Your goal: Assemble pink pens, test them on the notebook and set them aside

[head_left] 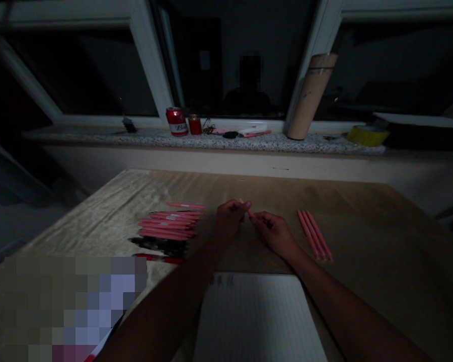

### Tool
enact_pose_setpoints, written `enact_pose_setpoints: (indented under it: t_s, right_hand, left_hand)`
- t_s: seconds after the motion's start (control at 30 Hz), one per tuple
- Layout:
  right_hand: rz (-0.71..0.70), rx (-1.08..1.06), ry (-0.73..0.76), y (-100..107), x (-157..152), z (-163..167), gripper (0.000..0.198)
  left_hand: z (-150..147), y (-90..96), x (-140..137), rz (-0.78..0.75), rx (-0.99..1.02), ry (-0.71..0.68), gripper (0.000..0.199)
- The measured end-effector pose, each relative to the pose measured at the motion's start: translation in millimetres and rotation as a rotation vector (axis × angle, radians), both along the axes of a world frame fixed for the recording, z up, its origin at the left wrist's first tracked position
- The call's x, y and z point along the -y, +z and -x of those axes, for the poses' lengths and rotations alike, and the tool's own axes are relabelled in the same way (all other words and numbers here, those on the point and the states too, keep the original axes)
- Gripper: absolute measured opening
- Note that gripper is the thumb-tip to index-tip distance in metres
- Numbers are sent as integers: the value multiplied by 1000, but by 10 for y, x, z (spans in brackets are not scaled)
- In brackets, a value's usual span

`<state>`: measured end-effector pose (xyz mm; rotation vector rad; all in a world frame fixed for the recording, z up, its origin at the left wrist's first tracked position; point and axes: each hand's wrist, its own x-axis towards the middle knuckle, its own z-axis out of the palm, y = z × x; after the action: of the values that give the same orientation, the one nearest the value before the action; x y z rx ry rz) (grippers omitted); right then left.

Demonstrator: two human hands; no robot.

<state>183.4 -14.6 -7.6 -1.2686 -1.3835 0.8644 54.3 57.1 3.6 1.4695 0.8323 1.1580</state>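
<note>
A slim pink pen (pixel 250 211) is held at a slant over the middle of the table. My left hand (pixel 227 217) pinches its upper end between thumb and fingers. At the lower end, the fingertips of my right hand (pixel 275 232) close on the same pen. Left of my hands lies a pile of pink pens (pixel 168 224), some with white labels, and a single pink pen (pixel 184 205) lies just behind it. Three pink pens (pixel 314 234) rest side by side to the right of my right hand.
Black pens (pixel 162 246) and a red pen (pixel 160 259) lie in front of the pink pile. A lined notebook (pixel 256 317) sits between my forearms. On the sill stand a red can (pixel 176 121), a small jar (pixel 195 124), a tall cylinder (pixel 312 98) and yellow tape (pixel 367 136).
</note>
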Motion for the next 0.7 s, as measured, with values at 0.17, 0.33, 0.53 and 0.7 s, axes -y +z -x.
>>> enact_pose_setpoints:
  t_s: [0.17,0.33,0.53,0.7]
  right_hand:
    - [-83,143,-159,53,-5,-53,25]
    - [25,-239,-289,30,-44,-186,31]
    - [33,-569,-259,-55,-113,-274,28]
    - [-26,-569,-283,-55,-117,-258,24]
  left_hand:
    - [9,42,5,63,35,52,34]
    - [20,51,-6,112,133,35,26]
    - [17,-8,-44,152,166,18,24]
    - [22,64,-3,101,89,35,34]
